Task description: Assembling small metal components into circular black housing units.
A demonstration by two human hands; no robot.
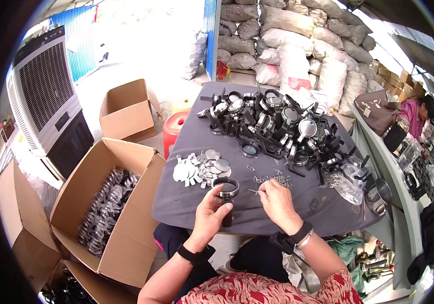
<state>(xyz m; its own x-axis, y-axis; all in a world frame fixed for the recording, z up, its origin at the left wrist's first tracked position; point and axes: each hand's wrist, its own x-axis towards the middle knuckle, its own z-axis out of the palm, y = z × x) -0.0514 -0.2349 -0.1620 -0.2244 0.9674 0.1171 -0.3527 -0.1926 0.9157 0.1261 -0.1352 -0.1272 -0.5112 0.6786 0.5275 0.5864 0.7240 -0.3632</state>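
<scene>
My left hand [208, 215] is closed around a black ring with a short handle [228, 193], held upright over the near edge of the cloth-covered table. Between the thumb and fingers of my right hand [279, 205] is a small thin metal piece [252, 191], pointing toward the ring but apart from it; its exact kind is too small to make out. Just beyond that hand lies a heap of tiny metal parts [278, 179]. Flat silver discs with tabs [199, 169] are piled beyond my left hand.
A big heap of black ringed parts with handles [285, 119] covers the table's far side. Clear plastic bags [346, 187] and a metal cup [377, 195] sit at right. Cardboard boxes [136, 223] and a red stool [171, 130] stand left; another person [412, 114] sits far right.
</scene>
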